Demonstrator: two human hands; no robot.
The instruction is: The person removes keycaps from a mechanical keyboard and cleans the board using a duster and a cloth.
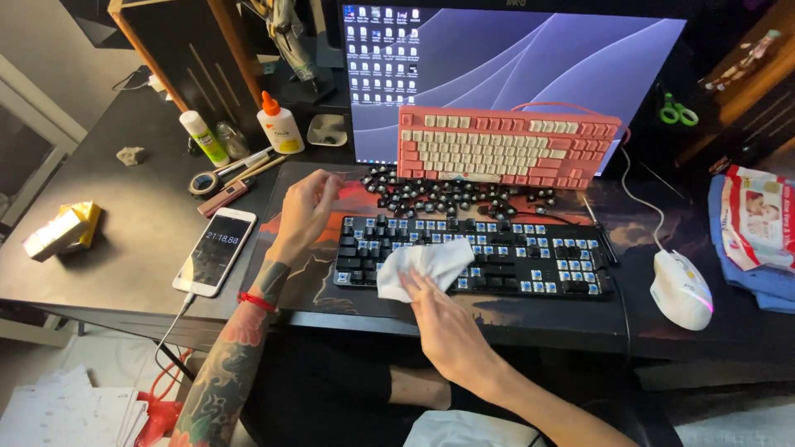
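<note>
Nearest the person, the right hand (443, 319) reaches in from five o'clock, its fingers (411, 284) pressed onto a crumpled white wipe (422, 263) at the front edge of a black keyboard (530, 263). The flat, pushing grip looks suited to rubbing the cloth across the board rather than lifting it. The wipe lies at the keyboard's left-centre, stretched slightly toward two o'clock.

The keyboard sits on a dark printed desk mat (319, 290) on the table (124, 215), its long axis running nine to three o'clock, parallel to the table's near edge. Many of its caps are off, so blue switch stems show; that probably explains why it lies flat and within easy reach.

At ten o'clock of the wipe, the left hand (305, 211) hovers over the mat, fingers curled narrow as if pinching something small; what they hold, if anything, I cannot tell. Left of it lies a white phone (215, 251) with a timer-style screen, cabled toward the near edge.

Beyond the keyboard, loose black keycaps (451, 194) are heaped in a band, likely set aside together. Behind them a pink keyboard (505, 147) leans tilted against the monitor (513, 62), seemingly to clear space. A white mouse (681, 290) sits at three o'clock; glue bottles (279, 124) stand at eleven.
</note>
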